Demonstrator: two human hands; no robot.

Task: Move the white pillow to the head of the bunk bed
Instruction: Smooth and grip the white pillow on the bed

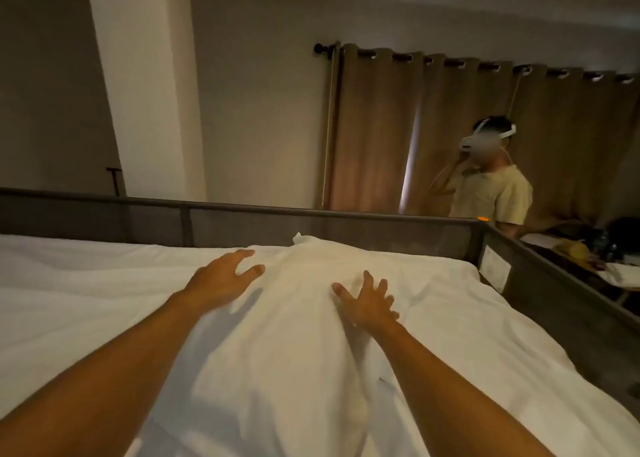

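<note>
A pillow (294,318) lies lengthwise on the sheet (69,300) of a bunk bed, running from the near edge toward the far rail (242,210). The left hand (221,276) sits at the pillow's left side, fingers spread; the right hand (369,300) rests on its right half, nearer than the left. A side rail (554,283) borders the bed on the right and meets the far rail at a corner. Beyond that corner, far right, a person (491,193) stands before curtains (450,127). A wall column (145,93) rises behind the far rail, to the left.
</note>
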